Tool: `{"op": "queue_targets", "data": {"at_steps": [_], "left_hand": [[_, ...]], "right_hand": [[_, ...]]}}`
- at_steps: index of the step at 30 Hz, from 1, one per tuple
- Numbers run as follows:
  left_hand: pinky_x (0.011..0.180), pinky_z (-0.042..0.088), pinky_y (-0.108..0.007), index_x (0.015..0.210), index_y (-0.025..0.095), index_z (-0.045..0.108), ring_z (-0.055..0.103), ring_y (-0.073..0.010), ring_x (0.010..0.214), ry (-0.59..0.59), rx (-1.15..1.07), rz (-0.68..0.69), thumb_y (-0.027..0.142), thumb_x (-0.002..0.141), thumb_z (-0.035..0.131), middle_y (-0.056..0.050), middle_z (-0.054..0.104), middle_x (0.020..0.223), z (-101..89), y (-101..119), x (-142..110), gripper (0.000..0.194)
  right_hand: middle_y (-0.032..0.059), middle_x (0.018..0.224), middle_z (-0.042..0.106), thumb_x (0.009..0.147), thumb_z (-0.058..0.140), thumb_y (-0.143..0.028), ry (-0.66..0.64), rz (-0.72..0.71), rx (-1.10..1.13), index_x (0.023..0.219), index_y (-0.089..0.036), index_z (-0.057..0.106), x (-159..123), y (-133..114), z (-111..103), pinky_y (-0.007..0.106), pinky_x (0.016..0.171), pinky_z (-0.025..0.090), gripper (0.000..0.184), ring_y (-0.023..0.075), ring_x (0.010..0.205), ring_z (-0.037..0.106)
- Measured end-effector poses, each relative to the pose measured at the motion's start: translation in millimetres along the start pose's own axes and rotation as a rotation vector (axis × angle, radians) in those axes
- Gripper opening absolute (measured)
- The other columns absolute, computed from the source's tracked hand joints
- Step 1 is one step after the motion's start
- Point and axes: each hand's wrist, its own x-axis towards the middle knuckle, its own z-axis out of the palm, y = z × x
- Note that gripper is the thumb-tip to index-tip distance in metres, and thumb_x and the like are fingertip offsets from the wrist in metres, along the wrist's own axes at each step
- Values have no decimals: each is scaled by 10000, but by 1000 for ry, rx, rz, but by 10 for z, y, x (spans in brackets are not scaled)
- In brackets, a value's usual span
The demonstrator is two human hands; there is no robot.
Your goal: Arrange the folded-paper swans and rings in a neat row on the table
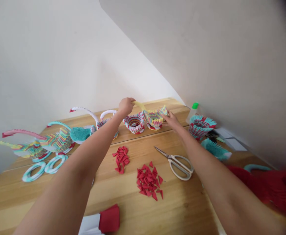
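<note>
Yellow folded paper makes up the curved neck (140, 105) of the yellow paper swan (155, 122), which stands upright at the far side of the desk (130, 209), between the two hands. Its long axis runs left to right, across the view: the neck leaves the body on the left and arches up and further left, while the pointed tail rises on the right.

The left hand (126, 106) is at the free end of that neck, its fingers pinched on the tip, so the body lies to the right of them and a little nearer. The right hand (171, 120) comes from the other side, fingers spread against the tail, with the body just to their left. Of the two, the right hand is the closer to the body; the left reaches it only by way of the neck. Whether the right fingers grip the tail or merely rest against it I cannot tell, as they are small and partly hidden at this distance.

Just left of the swan stands a red-and-white paper bowl (133, 124), below and to the right of the left hand. Well nearer, between the forearms, lie a small pile of red triangles (121, 159), a larger red pile (148, 181) to its right, and scissors (182, 167) pointing far and left.
</note>
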Motion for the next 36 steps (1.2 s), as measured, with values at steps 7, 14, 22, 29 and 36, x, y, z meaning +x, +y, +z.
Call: {"op": "queue_targets", "data": {"at_steps": [7, 14, 22, 29, 36], "left_hand": [[819, 476, -284, 1085, 162, 708, 648, -194, 854, 20, -81, 25, 163, 808, 511, -89, 732, 893, -102, 174, -16, 340], [821, 472, -295, 1040, 148, 730, 643, -193, 829, 33, -87, 37, 151, 802, 511, -96, 728, 879, -154, 261, -83, 323], [812, 475, -300, 1012, 148, 739, 641, -193, 812, 23, -82, 2, 155, 794, 514, -93, 727, 841, -105, 206, -112, 313], [802, 477, -297, 981, 143, 747, 643, -200, 823, 12, -68, 15, 136, 777, 506, -102, 730, 853, -122, 234, -118, 316], [875, 468, -326, 1089, 160, 702, 633, -231, 960, 12, -52, 3, 165, 788, 516, -113, 715, 1016, -59, 150, -93, 354]], "right_hand": [[101, 1185, 631, 772, 646, -370, 8, 9, -6, 1318, -253, 434, 35, 3, -18, 327, 637, 597, 597, 203, 821, 684], [106, 1162, 648, 765, 649, -331, -2, 4, 2, 1324, -255, 455, 47, -49, -68, 331, 620, 590, 596, 212, 805, 679], [101, 1110, 669, 769, 640, -320, -22, 12, -8, 1272, -233, 509, 106, 15, -38, 367, 642, 586, 527, 196, 748, 677], [84, 1138, 661, 759, 641, -319, -24, 8, -15, 1256, -253, 532, 149, 54, -75, 368, 681, 583, 513, 196, 787, 669], [78, 1184, 644, 769, 629, -366, -20, 20, -17, 1234, -262, 531, 94, 43, -46, 330, 655, 581, 487, 197, 815, 665]]}}
